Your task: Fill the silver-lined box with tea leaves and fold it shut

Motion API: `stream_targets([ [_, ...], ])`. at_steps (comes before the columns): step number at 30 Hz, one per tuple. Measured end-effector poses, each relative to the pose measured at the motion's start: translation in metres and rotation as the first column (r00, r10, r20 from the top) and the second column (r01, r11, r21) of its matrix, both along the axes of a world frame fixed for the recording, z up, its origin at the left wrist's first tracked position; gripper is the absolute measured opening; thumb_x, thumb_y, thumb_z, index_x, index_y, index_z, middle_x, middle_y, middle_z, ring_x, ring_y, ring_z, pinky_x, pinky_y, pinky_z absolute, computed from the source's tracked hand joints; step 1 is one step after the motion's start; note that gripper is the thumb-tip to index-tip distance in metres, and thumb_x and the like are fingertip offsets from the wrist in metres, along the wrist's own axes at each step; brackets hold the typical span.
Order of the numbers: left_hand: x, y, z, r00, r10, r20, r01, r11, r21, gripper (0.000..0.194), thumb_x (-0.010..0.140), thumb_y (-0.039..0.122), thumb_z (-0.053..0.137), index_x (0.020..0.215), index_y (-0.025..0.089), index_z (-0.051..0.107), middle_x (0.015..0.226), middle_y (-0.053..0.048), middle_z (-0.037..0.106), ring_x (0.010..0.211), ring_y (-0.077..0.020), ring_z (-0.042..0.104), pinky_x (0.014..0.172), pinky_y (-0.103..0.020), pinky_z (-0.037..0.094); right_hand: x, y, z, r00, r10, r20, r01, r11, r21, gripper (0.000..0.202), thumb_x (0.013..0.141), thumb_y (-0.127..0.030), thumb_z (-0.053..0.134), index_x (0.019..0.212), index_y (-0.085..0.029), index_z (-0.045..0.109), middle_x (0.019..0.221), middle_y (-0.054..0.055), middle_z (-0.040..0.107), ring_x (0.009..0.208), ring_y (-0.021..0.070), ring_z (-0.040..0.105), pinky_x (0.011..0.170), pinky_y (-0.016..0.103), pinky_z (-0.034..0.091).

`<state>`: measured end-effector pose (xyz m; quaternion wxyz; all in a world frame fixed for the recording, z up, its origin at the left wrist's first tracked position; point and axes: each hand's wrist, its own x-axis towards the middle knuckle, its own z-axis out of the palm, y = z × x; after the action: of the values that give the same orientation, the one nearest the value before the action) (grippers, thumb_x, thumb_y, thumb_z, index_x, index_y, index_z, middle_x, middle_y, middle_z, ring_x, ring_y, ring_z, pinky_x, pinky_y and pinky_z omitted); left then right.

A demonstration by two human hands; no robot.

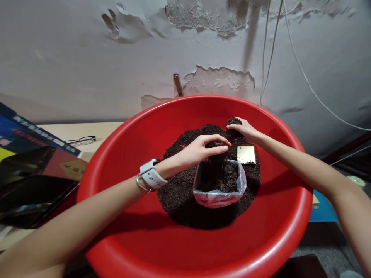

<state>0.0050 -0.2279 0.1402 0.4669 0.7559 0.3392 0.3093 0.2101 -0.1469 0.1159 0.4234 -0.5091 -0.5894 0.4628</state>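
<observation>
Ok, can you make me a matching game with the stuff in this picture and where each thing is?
Things:
1. clear bag
2. glasses
3. gold lid
4. watch

Places:
a. on the tan table left of the red basin
b. on the left wrist
c. standing open in the dark leaves, under the left hand
d. lying flat on the leaves below the right hand

Pairs: 1-c, 2-a, 3-d, 4-b

grey plaster wall (72,65) behind, paint peeling in patches (220,83). thin white cables (307,77) hanging down at right. pale tabletop (87,129) at left, bearing spectacles (81,140) and dark printed folders (34,154). dim, shadowed light throughout.
</observation>
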Motion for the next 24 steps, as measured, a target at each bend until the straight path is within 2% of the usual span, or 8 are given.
stream_targets([
  [5, 0.001, -0.003, 0.002, 1.0, 0.007, 0.002, -0.006, 0.998, -0.064, 0.033, 0.076, 0.047, 0.062, 0.091, 0.018, 0.071, 0.093, -0.005, 0.071, 0.094, -0.023, 0.063, 0.088, -0.036, 0.048, -0.003, -0.001, -0.003, 0.999, -0.006, 0.033, 0.005, 1.0, 0.026, 0.024, 0.066, -0.023, 0.067, 0.079, -0.019, 0.047, 0.068, -0.002, 0.053, 0.06, 0.0119, 0.051, 0.051, 0.025, 0.046],
  [10, -0.004, 0.006, -0.001, 1.0, 0.021, -0.005, -0.021, 1.0, 0.014, 0.033, 0.08, 0.044, 0.059, 0.098, 0.019, 0.07, 0.099, -0.004, 0.071, 0.099, -0.0219, 0.062, 0.093, -0.035, 0.045, -0.004, -0.003, -0.002, 0.994, 0.053, 0.093, -0.056, 0.998, 0.023, 0.02, 0.069, -0.023, 0.064, 0.08, -0.019, 0.047, 0.058, -0.004, 0.048, 0.049, 0.0086, 0.045, 0.042, 0.02, 0.035],
  [14, -0.013, 0.028, -0.013, 0.977, 0.189, -0.098, -0.181, 0.98, 0.087, 0.032, 0.08, 0.037, 0.056, 0.1, 0.015, 0.068, 0.103, -0.007, 0.07, 0.099, -0.0216, 0.061, 0.094, -0.035, 0.043, -0.01, -0.014, 0.01, 0.968, 0.209, 0.136, -0.219, 0.974, 0.064, 0.024, 0.07, -0.027, 0.065, 0.088, -0.018, 0.051, 0.056, -0.006, 0.045, 0.044, 0.0066, 0.04, 0.04, 0.018, 0.027],
  [16, -0.018, 0.039, -0.017, 0.941, 0.291, -0.171, -0.274, 0.955, 0.115, 0.031, 0.079, 0.033, 0.055, 0.099, 0.013, 0.068, 0.102, -0.008, 0.07, 0.098, -0.0214, 0.061, 0.092, -0.034, 0.044, -0.014, -0.024, 0.021, 0.934, 0.321, 0.155, -0.338, 0.935, 0.103, 0.028, 0.069, -0.028, 0.067, 0.092, -0.017, 0.054, 0.061, -0.006, 0.048, 0.048, 0.0064, 0.042, 0.044, 0.019, 0.031],
  [19, -0.026, 0.05, -0.018, 0.88, 0.409, -0.242, -0.377, 0.911, 0.17, 0.031, 0.08, 0.032, 0.052, 0.098, 0.013, 0.068, 0.1, -0.008, 0.07, 0.095, -0.0213, 0.061, 0.089, -0.033, 0.045, -0.019, -0.043, 0.037, 0.85, 0.452, 0.272, -0.505, 0.845, 0.174, 0.033, 0.066, -0.027, 0.07, 0.094, -0.015, 0.058, 0.075, -0.002, 0.057, 0.063, 0.0088, 0.05, 0.059, 0.022, 0.041],
  [24, -0.034, 0.063, -0.019, 0.84, 0.483, -0.248, -0.452, 0.875, 0.173, 0.032, 0.08, 0.032, 0.051, 0.097, 0.012, 0.068, 0.103, -0.009, 0.069, 0.095, -0.0203, 0.061, 0.086, -0.029, 0.045, -0.023, -0.065, 0.054, 0.645, 0.549, 0.532, -0.718, 0.675, 0.173, 0.032, 0.066, -0.023, 0.069, 0.098, -0.016, 0.064, 0.093, 0.001, 0.064, 0.083, 0.0138, 0.058, 0.079, 0.026, 0.042],
])
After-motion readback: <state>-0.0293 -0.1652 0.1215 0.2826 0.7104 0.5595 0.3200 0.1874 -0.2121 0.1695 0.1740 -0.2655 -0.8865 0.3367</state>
